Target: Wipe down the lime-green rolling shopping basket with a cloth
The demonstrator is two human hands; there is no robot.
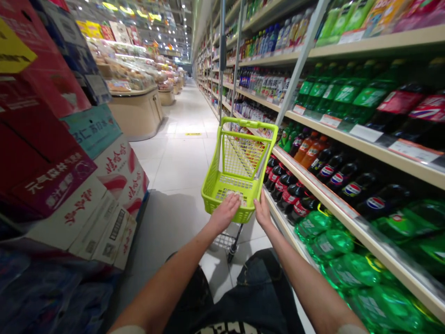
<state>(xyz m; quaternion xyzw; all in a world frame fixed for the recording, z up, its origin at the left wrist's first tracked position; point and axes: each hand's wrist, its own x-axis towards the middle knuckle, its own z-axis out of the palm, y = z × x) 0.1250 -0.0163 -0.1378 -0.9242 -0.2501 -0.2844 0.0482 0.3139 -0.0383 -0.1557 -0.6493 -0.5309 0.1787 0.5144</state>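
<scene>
Now seemingly handling a small pale thing (242, 198) inside the green cart (209, 202), beside the drink shelf (389, 41), with left hand (227, 208) on top, right hand (263, 212) at the cart's side, fingers almost straight. Can't tell either grip. Probably calls for steady, gentle fingers next.

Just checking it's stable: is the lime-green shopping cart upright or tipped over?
Upright: the shopping cart stands with its basket opening upward, handle on top, a wheel below.
</scene>
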